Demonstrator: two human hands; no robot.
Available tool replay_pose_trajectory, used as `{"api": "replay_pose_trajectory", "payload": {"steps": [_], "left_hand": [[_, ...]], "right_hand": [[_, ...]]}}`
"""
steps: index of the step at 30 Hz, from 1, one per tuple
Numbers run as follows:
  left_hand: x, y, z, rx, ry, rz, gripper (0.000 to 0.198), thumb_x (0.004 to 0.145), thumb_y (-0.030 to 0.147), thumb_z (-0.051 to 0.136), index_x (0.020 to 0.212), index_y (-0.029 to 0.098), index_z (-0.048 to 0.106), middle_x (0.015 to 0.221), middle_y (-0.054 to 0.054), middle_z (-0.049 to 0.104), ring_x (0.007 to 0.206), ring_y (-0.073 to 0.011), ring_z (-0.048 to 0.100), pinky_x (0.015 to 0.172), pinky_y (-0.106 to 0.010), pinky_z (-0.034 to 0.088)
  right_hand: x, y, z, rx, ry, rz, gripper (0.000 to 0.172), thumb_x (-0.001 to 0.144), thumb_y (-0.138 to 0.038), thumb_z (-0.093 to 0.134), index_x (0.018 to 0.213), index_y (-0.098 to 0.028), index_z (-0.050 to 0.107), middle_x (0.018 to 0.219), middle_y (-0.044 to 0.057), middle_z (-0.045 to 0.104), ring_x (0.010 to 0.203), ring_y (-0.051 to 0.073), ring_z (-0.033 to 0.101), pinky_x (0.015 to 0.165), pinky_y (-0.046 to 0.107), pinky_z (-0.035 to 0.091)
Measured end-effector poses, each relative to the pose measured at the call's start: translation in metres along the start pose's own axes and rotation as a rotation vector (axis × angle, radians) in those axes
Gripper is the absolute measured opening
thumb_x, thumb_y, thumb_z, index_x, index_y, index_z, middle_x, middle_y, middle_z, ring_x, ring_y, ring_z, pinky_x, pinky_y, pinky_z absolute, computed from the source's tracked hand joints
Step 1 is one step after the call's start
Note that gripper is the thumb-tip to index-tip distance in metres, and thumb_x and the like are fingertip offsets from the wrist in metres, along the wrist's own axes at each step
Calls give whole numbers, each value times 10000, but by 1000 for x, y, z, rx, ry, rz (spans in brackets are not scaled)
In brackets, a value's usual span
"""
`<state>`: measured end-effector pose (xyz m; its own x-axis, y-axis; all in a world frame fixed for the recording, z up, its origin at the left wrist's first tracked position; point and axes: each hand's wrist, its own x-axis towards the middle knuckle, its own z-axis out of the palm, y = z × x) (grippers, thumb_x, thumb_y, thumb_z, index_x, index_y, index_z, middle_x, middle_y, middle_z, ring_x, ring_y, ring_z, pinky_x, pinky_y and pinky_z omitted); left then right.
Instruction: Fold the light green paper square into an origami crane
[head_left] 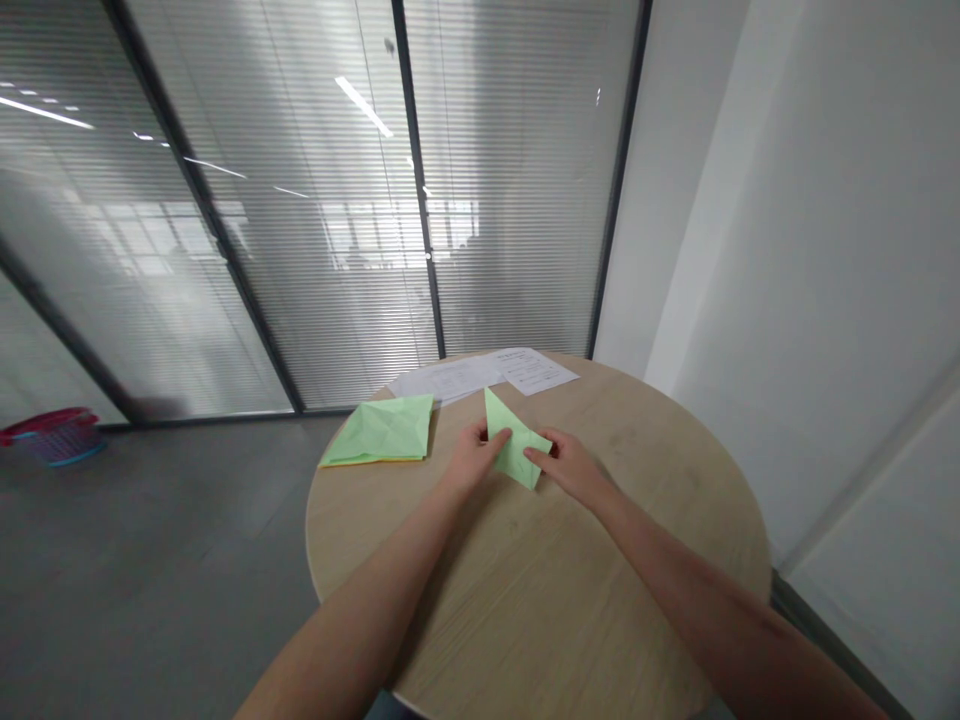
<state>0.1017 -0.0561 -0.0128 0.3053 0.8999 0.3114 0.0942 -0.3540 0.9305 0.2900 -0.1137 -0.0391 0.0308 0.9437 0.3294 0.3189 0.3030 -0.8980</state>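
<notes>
A folded piece of light green paper (516,455) is held between my two hands above the table, one pointed corner sticking up and another pointing down. My left hand (474,455) pinches its left side, thumb on the front face. On the right edge, my right hand (564,462) grips it with the thumb in front and the fingers behind. The fingers behind the paper are mostly hidden. To the left lies a stack of green paper sheets (386,428), with a thin yellow-orange edge showing beneath.
White printed sheets (536,370) lie at the far edge of the round wooden table (637,600). Behind it stands a glass partition with blinds (517,200); a white wall (847,250) rises on the right. A red and blue basket (60,437) is on the floor at far left.
</notes>
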Motion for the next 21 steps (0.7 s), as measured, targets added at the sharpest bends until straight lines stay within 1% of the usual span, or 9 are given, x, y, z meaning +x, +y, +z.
{"api": "replay_pose_trajectory", "payload": {"steps": [3,5,8,10,12,13,15,18,21], "left_hand": [[0,1,6,21,64,51,319,830,402,714,1041,163,698,1005,-99,756,906,-253,684,824,-361,525],[-2,1,10,38,120,27,350,840,421,708,1081,169,667,1036,-104,733,918,-249,674,838,-369,517],[-3,1,12,144,290,15,372,800,470,744,993,178,618,941,-73,674,838,-224,628,784,-358,499],[-5,3,11,193,338,42,366,774,498,758,868,199,569,818,-22,607,769,-199,582,738,-337,484],[-6,8,11,119,269,34,366,788,524,731,818,209,547,759,2,567,732,-185,566,687,-314,482],[-7,10,11,38,211,11,364,804,538,710,833,206,562,770,-4,578,738,-186,579,667,-305,489],[-9,16,13,-162,100,-49,388,832,567,673,920,193,614,872,-43,647,806,-204,629,665,-304,519],[-12,21,19,-435,-44,-141,486,872,625,613,1052,177,669,1049,-107,725,944,-242,683,748,-335,563],[-14,22,23,-636,-138,-226,549,902,654,573,1115,162,694,1134,-140,754,1017,-268,705,817,-353,575]], "right_hand": [[-2,-7,1,-176,95,-118,188,880,-384,651,929,-206,692,845,39,703,720,178,632,647,284,508],[-4,-11,1,-258,128,-263,133,899,-340,632,928,-217,677,943,59,708,861,203,656,776,328,539],[-7,-14,3,-345,170,-470,75,922,-292,614,942,-233,657,1143,90,688,1134,232,626,1007,411,503],[-9,-14,4,-402,204,-527,67,937,-286,606,958,-243,653,1206,98,670,1196,235,604,1052,439,488],[-11,-15,5,-469,232,-563,65,944,-276,600,962,-249,656,1219,103,667,1195,239,605,1052,453,493],[-12,-16,5,-507,245,-583,64,941,-266,601,960,-248,659,1227,106,667,1199,246,602,1058,465,490],[-13,-18,5,-588,263,-622,63,923,-239,612,952,-240,668,1275,112,656,1250,266,573,1091,495,463],[-13,-21,3,-686,266,-643,104,872,-195,641,961,-224,686,1383,115,606,1390,302,466,1166,539,382],[-14,-21,2,-735,223,-587,190,833,-160,648,1002,-221,710,1476,118,543,1479,316,366,1218,556,299]]}}
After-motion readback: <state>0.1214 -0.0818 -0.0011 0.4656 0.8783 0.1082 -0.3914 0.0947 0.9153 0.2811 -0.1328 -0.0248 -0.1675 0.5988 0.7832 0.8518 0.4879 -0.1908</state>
